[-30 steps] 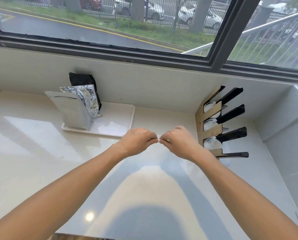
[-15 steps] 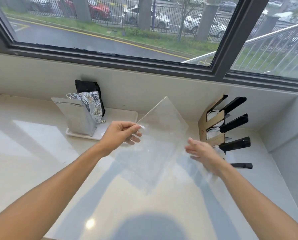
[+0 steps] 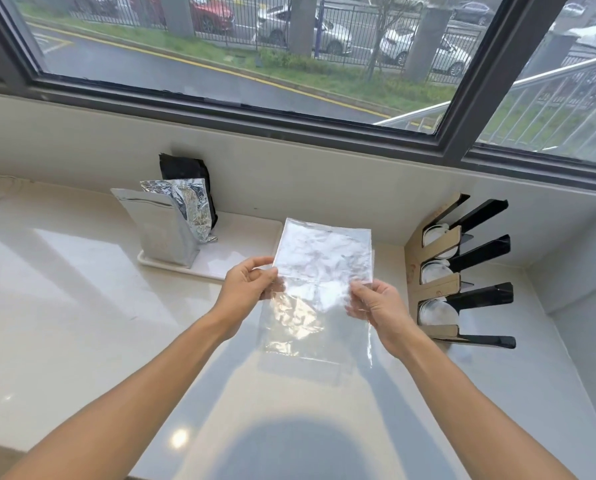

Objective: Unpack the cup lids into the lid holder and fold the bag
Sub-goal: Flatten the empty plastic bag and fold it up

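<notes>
both hands, left hand [image 3: 244,289] and right hand [image 3: 379,306], pinch the clear unprinted bag [image 3: 321,271].

pale counter [image 3: 64,306] carries a white tray [image 3: 220,265] and, seemingly, lid holder [image 3: 438,285].

Centre of frame: clear, crinkled bag [image 3: 319,271] with whitish glare. Right: lid holder [image 3: 463,271], tan front panels, black dividers, white lids [image 3: 438,311]. Upper left: silver foil pouches [image 3: 166,230], black pouch [image 3: 185,169], white tray [image 3: 227,261]. Cream countertop [image 3: 64,306].
</notes>
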